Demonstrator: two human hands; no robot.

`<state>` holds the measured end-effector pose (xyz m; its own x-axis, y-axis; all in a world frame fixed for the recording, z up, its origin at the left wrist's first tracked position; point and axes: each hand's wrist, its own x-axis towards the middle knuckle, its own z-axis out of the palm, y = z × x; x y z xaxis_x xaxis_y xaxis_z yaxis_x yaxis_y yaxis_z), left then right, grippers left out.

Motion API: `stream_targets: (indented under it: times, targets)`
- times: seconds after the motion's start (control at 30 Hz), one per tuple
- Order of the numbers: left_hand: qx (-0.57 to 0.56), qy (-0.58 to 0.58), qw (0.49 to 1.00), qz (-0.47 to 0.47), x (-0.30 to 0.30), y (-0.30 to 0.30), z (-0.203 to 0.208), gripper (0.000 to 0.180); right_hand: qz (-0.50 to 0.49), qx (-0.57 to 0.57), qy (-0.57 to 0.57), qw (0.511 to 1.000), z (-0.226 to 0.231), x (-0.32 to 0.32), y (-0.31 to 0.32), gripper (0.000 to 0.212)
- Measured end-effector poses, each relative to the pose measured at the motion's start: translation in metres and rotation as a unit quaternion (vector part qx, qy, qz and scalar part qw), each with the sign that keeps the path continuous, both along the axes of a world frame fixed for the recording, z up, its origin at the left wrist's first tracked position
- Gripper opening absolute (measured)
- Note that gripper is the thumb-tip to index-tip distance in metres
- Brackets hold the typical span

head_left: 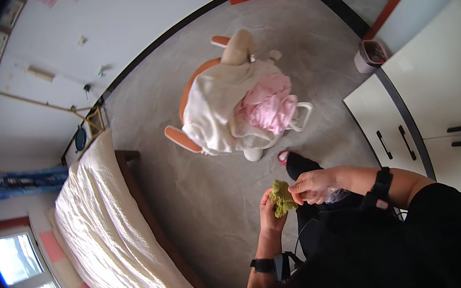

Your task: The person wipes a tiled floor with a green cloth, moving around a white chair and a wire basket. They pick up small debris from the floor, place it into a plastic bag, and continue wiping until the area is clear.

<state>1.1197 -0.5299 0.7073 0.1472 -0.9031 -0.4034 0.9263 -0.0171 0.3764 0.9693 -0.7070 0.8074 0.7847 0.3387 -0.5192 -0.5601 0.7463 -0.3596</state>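
Between my two hands is a small olive-green ruffled piece of fabric (281, 197), bunched up like a scrunchie. The fingers of my left hand (268, 213) close on its left side. My right hand (315, 186) pinches its right edge with thumb and fingertips. Under the right palm shows a bit of clear, crinkled plastic (336, 194); whether the hand grips it, I cannot make out. Ahead of my hands stands an orange-edged chair heaped with a cream cloth (209, 108) and a pink garment (269, 104).
To the left, a bed (113, 224) with a white cover runs along the window side. White cabinets (452, 82) with dark handles line the right. A pink waste bin (370, 55) stands by them. My red-shod foot (283, 158) is on the grey floor near the chair.
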Motion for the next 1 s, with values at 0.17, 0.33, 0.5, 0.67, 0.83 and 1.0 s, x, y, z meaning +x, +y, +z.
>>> stream_targets:
  times: [0.17,0.33,0.5,0.67,0.83,1.0]
  targets:
    - [-0.025,-0.006,0.997,-0.078,-0.027,-0.085,0.043,0.031,-0.274,0.025,0.015,0.961,0.052,-0.071,-0.035,0.044]
    - [-0.039,0.019,0.984,-0.172,-0.095,-0.185,0.060,0.038,-0.430,0.120,-0.117,0.887,0.064,-0.164,-0.115,0.047]
    - [-0.022,0.053,0.972,-0.229,-0.173,-0.304,0.052,0.043,-0.572,0.260,-0.235,0.742,0.061,-0.257,-0.232,0.044]
    - [-0.019,0.070,0.974,-0.214,-0.226,-0.409,0.057,0.051,-0.653,0.249,-0.262,0.665,0.051,-0.292,-0.360,0.041]
    - [0.000,0.040,0.972,-0.232,-0.250,-0.476,0.078,0.061,-0.648,0.286,-0.314,0.633,0.019,-0.269,-0.450,0.035]
    - [0.033,0.095,0.970,-0.222,-0.237,-0.542,0.068,0.066,-0.688,0.332,-0.278,0.582,-0.048,-0.241,-0.508,0.032]
